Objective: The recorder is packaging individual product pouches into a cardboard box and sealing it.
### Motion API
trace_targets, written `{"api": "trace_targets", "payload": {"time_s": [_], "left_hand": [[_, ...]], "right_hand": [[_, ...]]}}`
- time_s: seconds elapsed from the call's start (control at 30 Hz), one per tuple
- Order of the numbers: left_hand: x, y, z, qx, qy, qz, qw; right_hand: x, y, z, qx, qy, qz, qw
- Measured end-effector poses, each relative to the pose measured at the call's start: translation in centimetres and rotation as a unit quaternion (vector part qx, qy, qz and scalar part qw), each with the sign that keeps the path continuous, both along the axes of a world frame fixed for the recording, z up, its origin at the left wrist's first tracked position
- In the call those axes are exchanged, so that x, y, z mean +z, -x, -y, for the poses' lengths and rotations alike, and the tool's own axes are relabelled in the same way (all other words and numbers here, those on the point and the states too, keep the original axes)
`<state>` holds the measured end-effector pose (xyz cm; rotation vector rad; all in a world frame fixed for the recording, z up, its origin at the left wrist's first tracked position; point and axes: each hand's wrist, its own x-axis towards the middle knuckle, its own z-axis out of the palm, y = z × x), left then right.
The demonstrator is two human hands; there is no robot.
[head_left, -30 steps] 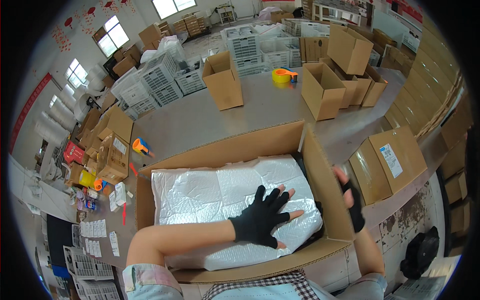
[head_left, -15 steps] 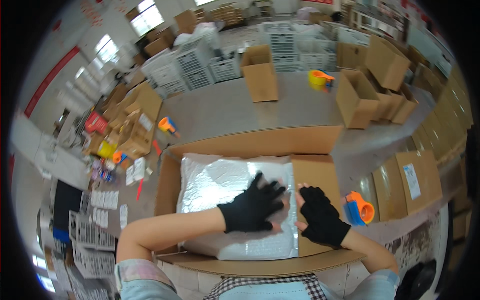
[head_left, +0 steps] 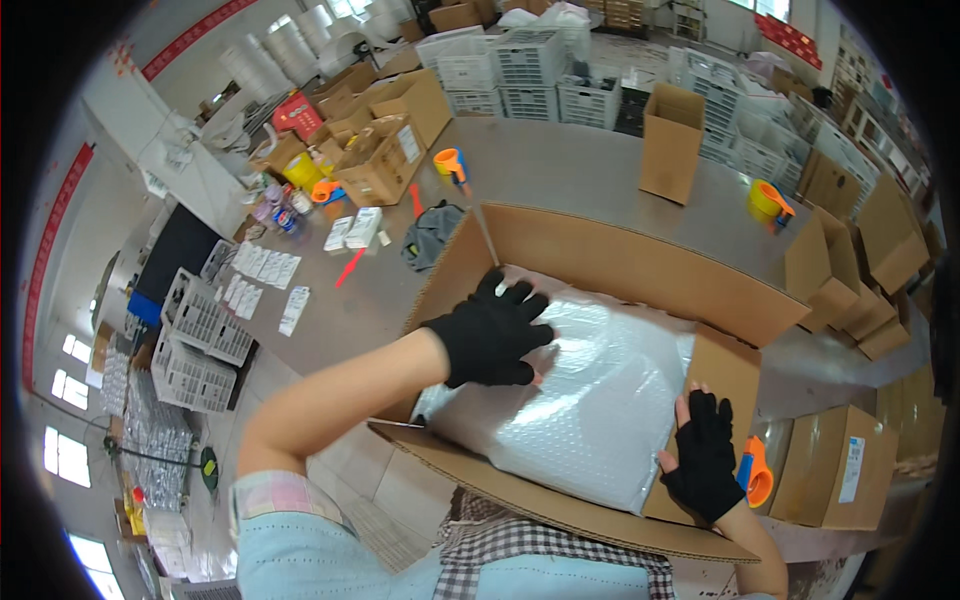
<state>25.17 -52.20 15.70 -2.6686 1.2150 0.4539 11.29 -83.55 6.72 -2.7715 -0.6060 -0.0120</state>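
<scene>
In front of me stands an open cardboard box (head_left: 640,250) holding a silvery bubble-wrap package (head_left: 590,400). My left hand (head_left: 490,335), in a black half-finger glove, lies over the package's far left part with its fingers spread. My right hand (head_left: 705,455), gloved the same way, is over the brown cardboard strip at the package's right side. Its fingers are stretched out and the thumb points toward the wrap. Neither hand holds anything. Just outside the box, by my right hand, is an orange and blue tape dispenser (head_left: 758,472).
Closed cartons (head_left: 825,465) stand at the right. Open empty boxes (head_left: 835,265) are farther back, with a tall box (head_left: 670,145) and a yellow-orange tape dispenser (head_left: 768,200). On the left lie label sheets (head_left: 265,265), a grey cloth item (head_left: 432,237) and cluttered cartons (head_left: 375,165).
My view has turned left, so the box appears tilted. My left hand has slid from the package's middle to its far left part. The right hand stays along the right side, fingers now straighter.
</scene>
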Motion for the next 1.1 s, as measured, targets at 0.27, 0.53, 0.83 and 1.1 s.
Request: {"api": "trace_targets", "payload": {"time_s": [0.27,0.53,0.83,1.1], "left_hand": [[-3.8,3.6,-10.8,0.165,0.629,-0.176,0.739],[-5.5,1.8,-7.5,-0.027,0.644,-0.125,0.754],[-7.1,0.3,2.5,-0.292,0.408,-0.074,0.862],[-8.2,0.1,2.5,-0.300,0.365,-0.094,0.877]], "right_hand": [[0.8,-5.5,-3.4,0.326,-0.061,0.034,0.943],[0.6,-9.3,-10.2,0.402,-0.038,0.009,0.915],[-2.0,-8.8,-9.8,0.361,-0.198,-0.069,0.909],[6.9,-6.2,1.5,0.186,-0.094,0.009,0.978]]}}
